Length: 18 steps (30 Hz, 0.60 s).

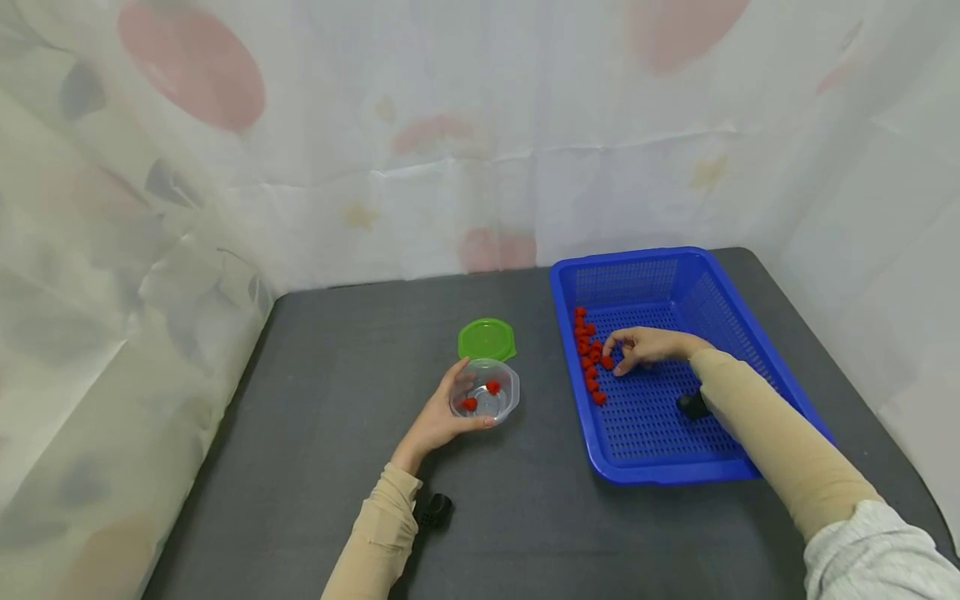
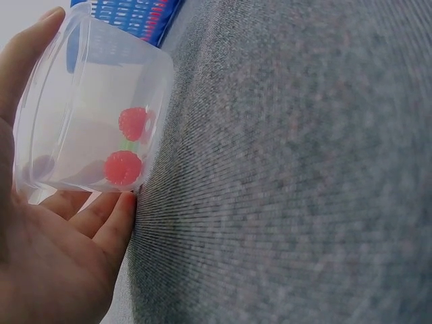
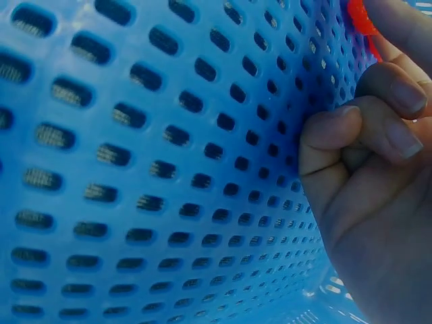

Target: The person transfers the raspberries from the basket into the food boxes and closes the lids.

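Note:
My left hand grips a clear plastic tub by its sides, thumb at the near side and fingers around the far side. Inside it lie two red raspberries; in the left wrist view one raspberry rests close to the other raspberry at the bottom. Over in the blue basket, my right hand pinches a raspberry between thumb and index finger. Its other fingers are curled in the right wrist view, where a raspberry shows only partly at the top edge.
Several more raspberries form a strip along the basket's left wall. A green lid lies just behind the tub on the dark grey table. Patterned white sheets hang around the table's back and sides.

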Available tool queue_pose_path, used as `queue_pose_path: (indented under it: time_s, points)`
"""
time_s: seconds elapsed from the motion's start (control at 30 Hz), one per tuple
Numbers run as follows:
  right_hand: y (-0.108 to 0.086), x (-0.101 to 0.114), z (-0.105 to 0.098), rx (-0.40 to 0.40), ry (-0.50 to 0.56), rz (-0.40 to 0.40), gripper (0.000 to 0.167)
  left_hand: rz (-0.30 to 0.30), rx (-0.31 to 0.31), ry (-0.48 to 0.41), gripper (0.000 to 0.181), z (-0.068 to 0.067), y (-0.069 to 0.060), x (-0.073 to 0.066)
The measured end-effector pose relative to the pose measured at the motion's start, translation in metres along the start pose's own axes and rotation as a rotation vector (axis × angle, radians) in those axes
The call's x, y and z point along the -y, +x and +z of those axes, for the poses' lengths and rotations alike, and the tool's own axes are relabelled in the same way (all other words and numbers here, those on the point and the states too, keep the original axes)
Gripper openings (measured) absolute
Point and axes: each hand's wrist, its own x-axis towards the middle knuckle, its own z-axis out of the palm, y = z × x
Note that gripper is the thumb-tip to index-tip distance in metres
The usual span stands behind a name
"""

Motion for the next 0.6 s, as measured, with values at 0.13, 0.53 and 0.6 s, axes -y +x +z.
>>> queue_pose_path:
  time_s: [0.13, 0.53, 0.6]
  points:
    - [-0.001, 0.003, 0.000, 0.004, 0.001, 0.009, 0.037, 0.017, 0.006, -0.002, 0.107, -0.001, 0.000, 0.000]
    - [0.000, 0.004, 0.003, -0.007, -0.049, 0.009, 0.033, 0.003, 0.034, -0.015, 0.105, -0.001, -0.002, -0.005]
    - [0.000, 0.005, 0.004, -0.008, -0.051, 0.005, 0.032, 0.000, 0.047, -0.015, 0.104, -0.002, -0.006, -0.015]
